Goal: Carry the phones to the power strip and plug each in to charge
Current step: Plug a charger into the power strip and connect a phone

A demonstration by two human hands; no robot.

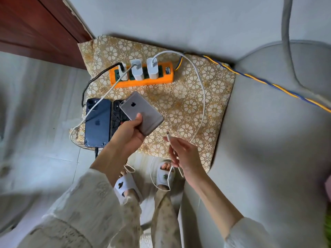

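Holding a silver iPhone (141, 115) above the floral mat (206, 97), the left hand (129, 133) grips its lower end; the right hand (180, 153) pinches the white charging cable (201, 97) behind its connector (168, 136). Insertion likely goes best with connector and port aligned squarely.

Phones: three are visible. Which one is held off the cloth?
The silver phone, gripped by the left hand. The blue phone and black phone lie flat.
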